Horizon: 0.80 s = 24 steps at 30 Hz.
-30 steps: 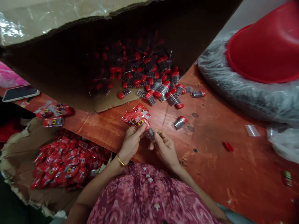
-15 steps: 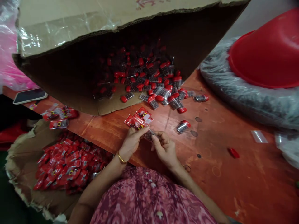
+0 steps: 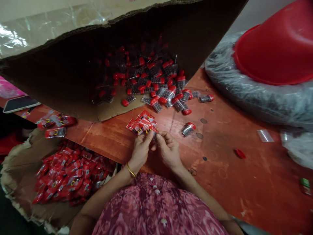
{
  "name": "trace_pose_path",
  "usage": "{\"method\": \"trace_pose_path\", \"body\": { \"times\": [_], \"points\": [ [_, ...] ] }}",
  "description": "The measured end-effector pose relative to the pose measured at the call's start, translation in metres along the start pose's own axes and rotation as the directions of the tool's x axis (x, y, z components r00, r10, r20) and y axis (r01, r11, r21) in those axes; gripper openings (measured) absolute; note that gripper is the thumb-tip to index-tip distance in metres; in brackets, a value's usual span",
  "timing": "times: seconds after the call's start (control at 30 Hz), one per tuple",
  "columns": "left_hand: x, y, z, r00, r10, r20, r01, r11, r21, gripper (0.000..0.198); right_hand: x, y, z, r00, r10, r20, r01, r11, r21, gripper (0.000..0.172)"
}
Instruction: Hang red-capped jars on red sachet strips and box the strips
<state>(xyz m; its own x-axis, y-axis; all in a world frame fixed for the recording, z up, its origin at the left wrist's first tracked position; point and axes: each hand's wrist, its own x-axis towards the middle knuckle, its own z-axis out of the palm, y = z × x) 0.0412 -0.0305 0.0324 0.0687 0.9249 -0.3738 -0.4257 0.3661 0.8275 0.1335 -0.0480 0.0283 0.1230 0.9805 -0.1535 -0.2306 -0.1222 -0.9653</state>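
My left hand [image 3: 140,150] and my right hand [image 3: 169,150] meet at the front edge of the table, both closed. Their thumbs and fingers pinch a small clear pack with dark contents, mostly hidden by the fingers. At the left thumb tip shows the end of a red printed card [image 3: 155,128]. Just beyond the fingers lies a small pile of red printed cards [image 3: 140,122]. To the right of my hands, a clear pack with a red cap [image 3: 188,129] rests alone on the table.
A large cardboard box [image 3: 61,88] lies open toward me, with many red-capped packs [image 3: 156,80] spilling out. At lower left, a torn carton [image 3: 14,173] holds a heap of red packets [image 3: 66,173]. A phone [image 3: 21,103], a red tub [image 3: 276,49] and a plastic-wrapped bundle [image 3: 244,94] stand around.
My hands have drawn closer together and their fingertips now cover the clear pack, which showed between them before. The view has shifted slightly to the right.
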Motion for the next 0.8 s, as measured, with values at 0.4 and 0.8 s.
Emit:
{"method": "trace_pose_path", "body": {
  "times": [0.4, 0.8],
  "points": [
    [-0.002, 0.012, -0.005, 0.992, -0.122, 0.022, 0.123, 0.992, -0.040, 0.041, 0.003, 0.012, -0.014, 0.980, -0.091, 0.178, 0.107, 0.991, -0.081, 0.029],
    [-0.035, 0.059, -0.108, 0.876, 0.239, -0.419, -0.020, 0.886, 0.463, 0.045, 0.019, -0.009, -0.071, 0.883, -0.469, 0.038, 0.260, 0.417, -0.871, 0.033]
  ]
}}
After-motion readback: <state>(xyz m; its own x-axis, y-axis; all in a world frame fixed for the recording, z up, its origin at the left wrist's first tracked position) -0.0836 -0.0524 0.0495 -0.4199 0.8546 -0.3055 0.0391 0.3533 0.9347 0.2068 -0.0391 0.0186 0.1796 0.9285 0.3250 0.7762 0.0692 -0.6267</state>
